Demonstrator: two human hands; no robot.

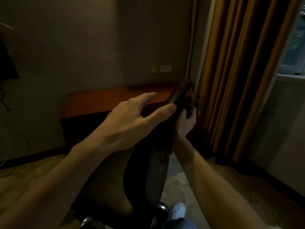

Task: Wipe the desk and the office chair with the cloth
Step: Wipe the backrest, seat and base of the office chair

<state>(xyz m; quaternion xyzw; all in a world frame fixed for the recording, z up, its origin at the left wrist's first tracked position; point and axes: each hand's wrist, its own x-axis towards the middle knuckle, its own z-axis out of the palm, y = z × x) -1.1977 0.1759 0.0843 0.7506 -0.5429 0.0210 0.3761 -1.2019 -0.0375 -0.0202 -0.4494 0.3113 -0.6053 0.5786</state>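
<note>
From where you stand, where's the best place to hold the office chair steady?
Take the office chair by the top edge of its backrest, from above and behind. The back stands upright facing you, and that edge looks thin enough to wrap. The right hand seems to have a grip there; the left hand is open beside it.

I see the desk (102,100), orange-brown wood, set against the wall at mid-frame. The chair (145,176), dark with chrome at its base, stands in front of it at lower centre. The cloth (180,95), dark and blurred, rises above the chair's top, right of centre.
</note>
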